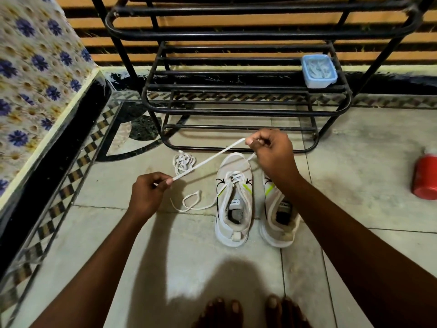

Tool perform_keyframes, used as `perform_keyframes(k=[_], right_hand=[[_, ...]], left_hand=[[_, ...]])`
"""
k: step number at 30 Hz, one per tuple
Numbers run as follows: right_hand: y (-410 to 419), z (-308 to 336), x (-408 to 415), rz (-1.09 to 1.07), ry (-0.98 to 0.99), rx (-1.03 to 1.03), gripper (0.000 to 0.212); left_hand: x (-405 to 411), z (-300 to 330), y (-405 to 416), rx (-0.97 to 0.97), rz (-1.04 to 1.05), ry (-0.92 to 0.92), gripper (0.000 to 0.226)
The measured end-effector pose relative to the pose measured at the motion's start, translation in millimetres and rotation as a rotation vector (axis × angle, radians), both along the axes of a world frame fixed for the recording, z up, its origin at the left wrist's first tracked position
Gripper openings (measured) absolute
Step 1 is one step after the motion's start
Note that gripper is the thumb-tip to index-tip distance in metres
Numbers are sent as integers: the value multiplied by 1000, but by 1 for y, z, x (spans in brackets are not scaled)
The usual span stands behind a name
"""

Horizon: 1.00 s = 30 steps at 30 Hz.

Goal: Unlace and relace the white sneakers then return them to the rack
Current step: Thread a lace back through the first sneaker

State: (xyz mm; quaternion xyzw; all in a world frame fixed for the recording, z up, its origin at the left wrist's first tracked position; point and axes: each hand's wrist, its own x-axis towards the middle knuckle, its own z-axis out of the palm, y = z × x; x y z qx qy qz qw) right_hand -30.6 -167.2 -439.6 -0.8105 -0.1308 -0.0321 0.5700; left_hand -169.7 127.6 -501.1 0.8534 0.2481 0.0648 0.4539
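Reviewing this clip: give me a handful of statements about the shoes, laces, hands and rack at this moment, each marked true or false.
1. Both hands pinch one lace stretched between them: left hand, right hand. True.
2. Both sneakers sit on the rack. False: the left sneaker and right sneaker stand on the floor before it.
3. A loose bundle of lace lies on the floor. True.
4. The blue container sits on the floor. False: it rests on a rack shelf.
5. The red bottle stands between the sneakers. False: it is far off to the right.
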Motion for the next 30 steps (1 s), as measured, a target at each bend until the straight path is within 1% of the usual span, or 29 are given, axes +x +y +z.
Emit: perform_keyframes(k=[4,6,8,11,13,15,16,18,21,23,25,27,28,30], right_hand=[[-3,-6,-1,-99,-66,-155,6],[-4,-5,-3,-135,-76,-198,6],[-5,-8,-2,-107,-28,-192,7],[-3,-11,-2,-7,84,-128,11],[-2,-15,-3,28,135,-110,7],[-2,-18,-7,25,168,-129,16],[-2,-20,-10,17,181,-139,21],[-6,-24,-19,27,177,-184,23],[-9,-30,-36,78,116,-249,18],[-10,-33,-44,105,89,-296,23],[-10,-38,-53,132,79,-376,34],[-8,-46,-60,162,48,-467,45],[-6,-49,-64,173,37,-522,47],[-3,-51,-69,175,33,-598,41]], left_hand=[[-8,-6,-5,88,23,59,17],[-8,-7,-9,72,18,70,15],[-6,-4,-15,22,3,63,15],[0,9,-37,-184,-25,-8,22],[5,22,-57,-337,-26,-45,17],[10,29,-75,-482,-29,-35,10],[13,30,-82,-520,-35,-29,9],[19,29,-95,-523,-27,-15,11],[29,29,-115,-526,-30,-16,13],[35,31,-126,-548,-31,-26,11],[40,33,-133,-561,-41,-36,10],[44,33,-136,-550,-73,-46,14],[46,32,-138,-528,-93,-45,15],[50,28,-139,-474,-99,-40,15]])
